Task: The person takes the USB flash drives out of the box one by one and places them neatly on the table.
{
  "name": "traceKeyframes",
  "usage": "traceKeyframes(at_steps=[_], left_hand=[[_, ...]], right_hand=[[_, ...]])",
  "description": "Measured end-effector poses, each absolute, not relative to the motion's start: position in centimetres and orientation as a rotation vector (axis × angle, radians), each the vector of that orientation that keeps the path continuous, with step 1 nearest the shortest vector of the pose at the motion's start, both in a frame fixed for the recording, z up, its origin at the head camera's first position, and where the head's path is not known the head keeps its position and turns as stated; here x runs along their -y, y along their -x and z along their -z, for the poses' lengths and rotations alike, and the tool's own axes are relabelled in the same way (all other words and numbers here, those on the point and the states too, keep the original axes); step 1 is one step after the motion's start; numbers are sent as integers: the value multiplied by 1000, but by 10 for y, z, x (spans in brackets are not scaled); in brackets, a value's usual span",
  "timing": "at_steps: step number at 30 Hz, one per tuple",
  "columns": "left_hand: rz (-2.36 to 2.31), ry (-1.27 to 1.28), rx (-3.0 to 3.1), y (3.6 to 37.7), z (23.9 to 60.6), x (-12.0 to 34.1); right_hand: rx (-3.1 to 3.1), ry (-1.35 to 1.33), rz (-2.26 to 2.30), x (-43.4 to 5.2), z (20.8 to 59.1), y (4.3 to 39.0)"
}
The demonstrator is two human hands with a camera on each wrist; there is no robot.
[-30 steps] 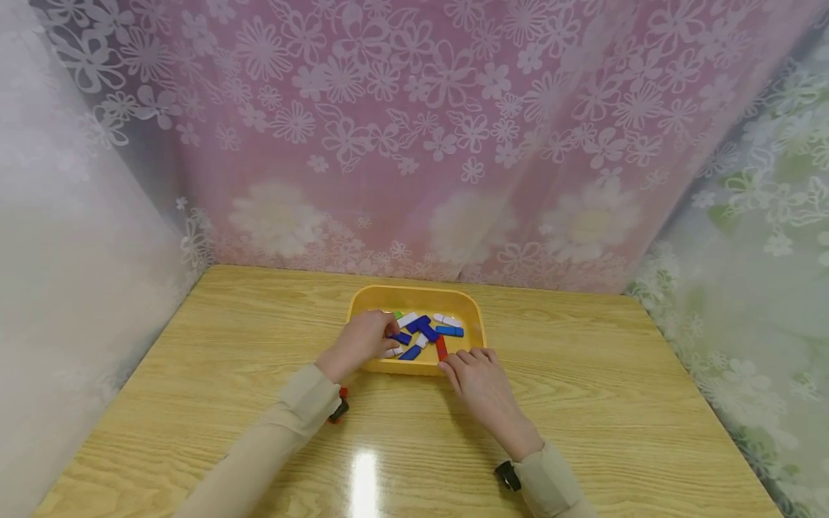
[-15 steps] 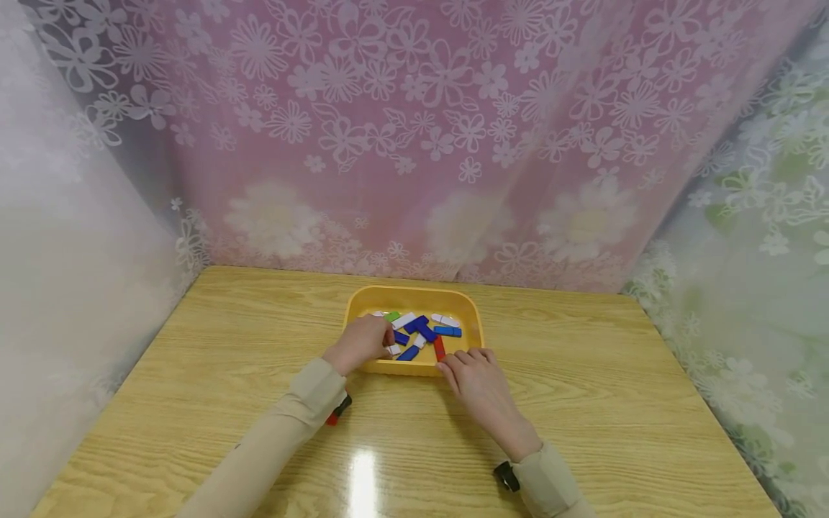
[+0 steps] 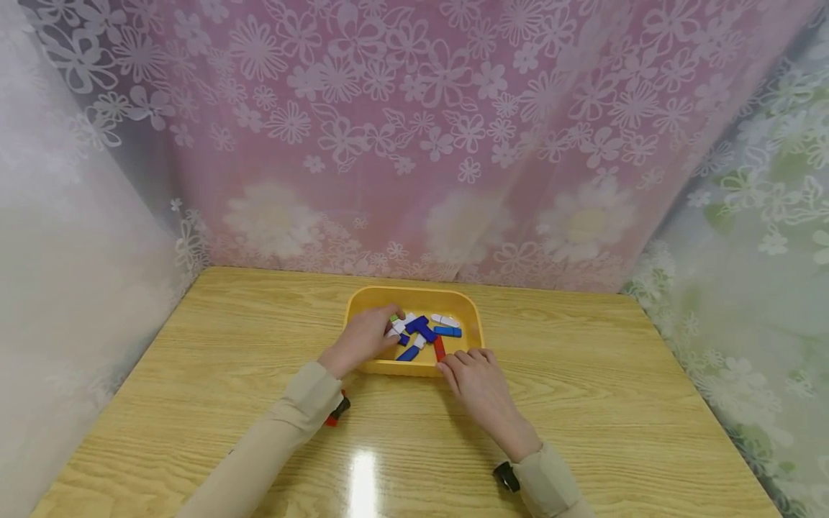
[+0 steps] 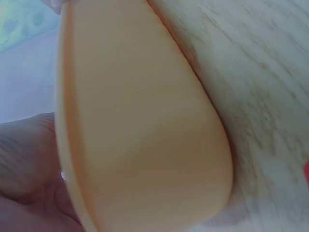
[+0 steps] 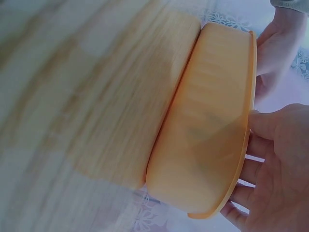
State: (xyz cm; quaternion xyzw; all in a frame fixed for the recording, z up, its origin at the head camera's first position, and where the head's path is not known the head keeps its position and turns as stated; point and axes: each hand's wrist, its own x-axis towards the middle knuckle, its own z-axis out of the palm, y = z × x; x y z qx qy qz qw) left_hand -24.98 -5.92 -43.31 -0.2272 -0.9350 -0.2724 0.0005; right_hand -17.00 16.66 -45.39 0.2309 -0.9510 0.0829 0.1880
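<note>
**Left hand picking in the tray, right hand steadying its rim**

Your left hand [image 3: 365,336] is inside the yellow tray [image 3: 414,295], which sits on the tabletop [image 3: 583,403] near the middle. Its grip is curled around a white piece [image 3: 396,327] at the left side of the pile, with a green piece [image 3: 393,317] just beside the fingertips. How firmly the piece is pinched cannot be told from here; the left wrist view shows only the tray's outer wall and part of the palm.

Your right hand [image 3: 481,381] rests at the tray's near rim, fingers straight and relaxed, its grip spread and holding nothing. That placement likely keeps the tray from sliding while the other hand sorts.

Blue pieces [image 3: 422,328], another white piece [image 3: 445,320] and a red piece [image 3: 440,348] lie loose in the tray.
</note>
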Motion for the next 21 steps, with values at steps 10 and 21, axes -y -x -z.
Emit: traceKeyframes(at_steps=[10, 21], left_hand=[[988, 635, 2895, 239, 421, 57], [1122, 588, 2817, 224, 415, 75]], right_hand=[[2677, -652, -226, -166, 454, 170], [2671, -656, -241, -167, 454, 170]])
